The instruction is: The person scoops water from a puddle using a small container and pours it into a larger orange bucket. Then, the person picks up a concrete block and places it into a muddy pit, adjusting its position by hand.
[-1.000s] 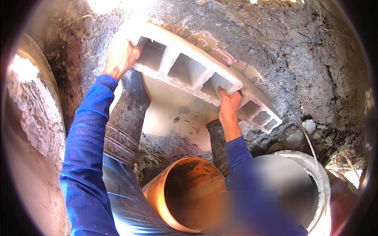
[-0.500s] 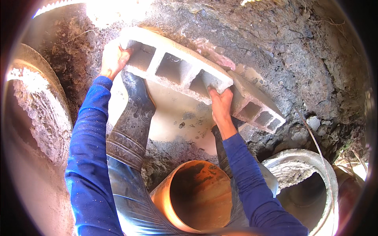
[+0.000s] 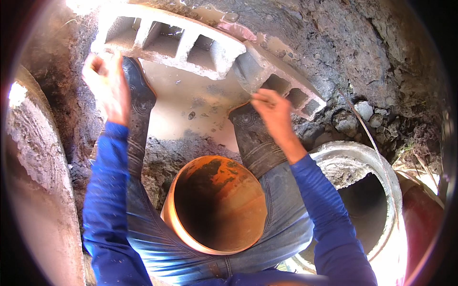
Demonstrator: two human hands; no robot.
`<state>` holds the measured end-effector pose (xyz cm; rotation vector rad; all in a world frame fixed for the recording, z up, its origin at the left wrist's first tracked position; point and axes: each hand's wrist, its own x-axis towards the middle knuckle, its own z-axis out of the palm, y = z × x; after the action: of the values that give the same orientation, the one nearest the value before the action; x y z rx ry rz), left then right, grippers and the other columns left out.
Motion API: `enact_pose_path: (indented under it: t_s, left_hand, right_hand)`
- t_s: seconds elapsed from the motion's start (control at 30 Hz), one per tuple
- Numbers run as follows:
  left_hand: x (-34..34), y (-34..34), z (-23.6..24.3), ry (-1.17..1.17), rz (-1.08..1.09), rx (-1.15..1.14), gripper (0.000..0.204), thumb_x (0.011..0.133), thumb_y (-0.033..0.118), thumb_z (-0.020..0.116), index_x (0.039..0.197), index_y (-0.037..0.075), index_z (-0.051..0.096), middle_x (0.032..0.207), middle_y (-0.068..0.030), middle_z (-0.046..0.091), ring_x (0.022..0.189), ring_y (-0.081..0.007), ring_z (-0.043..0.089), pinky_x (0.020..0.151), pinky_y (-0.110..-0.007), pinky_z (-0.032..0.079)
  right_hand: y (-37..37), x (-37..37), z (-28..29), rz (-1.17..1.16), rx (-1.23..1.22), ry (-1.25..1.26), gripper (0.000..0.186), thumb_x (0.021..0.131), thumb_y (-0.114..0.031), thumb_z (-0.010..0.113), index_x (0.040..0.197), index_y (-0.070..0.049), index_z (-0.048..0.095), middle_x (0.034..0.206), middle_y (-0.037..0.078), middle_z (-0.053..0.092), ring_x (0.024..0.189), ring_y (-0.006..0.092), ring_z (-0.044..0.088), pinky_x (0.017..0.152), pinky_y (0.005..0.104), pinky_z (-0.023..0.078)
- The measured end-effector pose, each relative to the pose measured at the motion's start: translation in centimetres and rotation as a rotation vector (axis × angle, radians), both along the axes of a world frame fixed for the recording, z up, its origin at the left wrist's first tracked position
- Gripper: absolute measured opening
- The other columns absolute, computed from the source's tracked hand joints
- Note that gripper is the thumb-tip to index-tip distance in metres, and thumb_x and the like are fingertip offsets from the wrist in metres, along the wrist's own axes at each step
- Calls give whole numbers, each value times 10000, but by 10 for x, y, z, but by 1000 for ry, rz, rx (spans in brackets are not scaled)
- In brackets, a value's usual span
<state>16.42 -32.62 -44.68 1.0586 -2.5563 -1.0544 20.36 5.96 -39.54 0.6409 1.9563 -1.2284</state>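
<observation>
A grey concrete block (image 3: 214,66) with three square cavities rests against the far earth wall, above muddy water. My left hand (image 3: 109,86) hovers just below the block's left end, loosely curled with its fingers apart and nothing in them. A second hollow concrete block (image 3: 255,76) sits to the right, its end touching or nearly touching the first. Close to that second block is my right hand (image 3: 275,112), smeared by motion, its fingers half bent and holding nothing visible.
Between my knees stands an orange pipe (image 3: 219,243), its mouth upward. A round concrete ring (image 3: 329,155) is at the right, with a rope (image 3: 369,131) hanging over it. A large concrete rim (image 3: 43,138) curves along the left. Brown water (image 3: 183,102) lies between my boots (image 3: 140,95).
Both hands have let go of the first concrete block and drawn back from it. It now lies farther up and left in view, beside the second block. The view has shifted.
</observation>
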Motion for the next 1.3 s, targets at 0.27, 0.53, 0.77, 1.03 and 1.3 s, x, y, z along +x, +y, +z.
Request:
enact_pose_path:
  t_s: [0.27,0.53,0.77,1.03,1.3]
  left_hand:
    - [50,164,11,-988,-139,1389,859,910,323,756,1533,-65,310,1390,-177,569,1258,-232,555,1031,-413,480]
    - [26,283,-22,-738,167,1442,817,789,271,888,1390,-34,426,1300,-171,603,1160,-243,597,977,-378,502]
    - [62,331,-52,-593,361,1136,567,734,-2,769,1239,-99,531,1168,-222,659,1053,-300,655,911,-376,515]
    - [61,329,-56,-523,399,1113,337,829,-25,718,1133,-68,580,1007,-143,683,811,-233,686,696,-360,567]
    - [27,279,-26,-659,302,1177,408,824,48,783,1136,-92,560,1102,-161,666,966,-256,687,862,-368,589]
  right_hand:
    - [134,47,-48,-385,533,173,500,908,-112,773,1318,104,582,1179,182,687,1041,220,668,893,317,542]
    - [116,23,-61,-255,228,116,409,931,-167,691,1225,108,619,1181,153,666,1067,204,619,935,330,483]
    - [89,-2,-67,-354,105,-55,362,880,-218,758,1096,59,675,1030,94,690,922,178,619,815,322,483]
    - [99,6,-94,-23,311,74,315,871,-161,779,970,121,680,905,136,711,811,188,637,736,360,515]
    - [77,-11,-92,124,323,-18,359,850,-191,779,953,130,657,898,179,705,838,196,640,748,374,515]
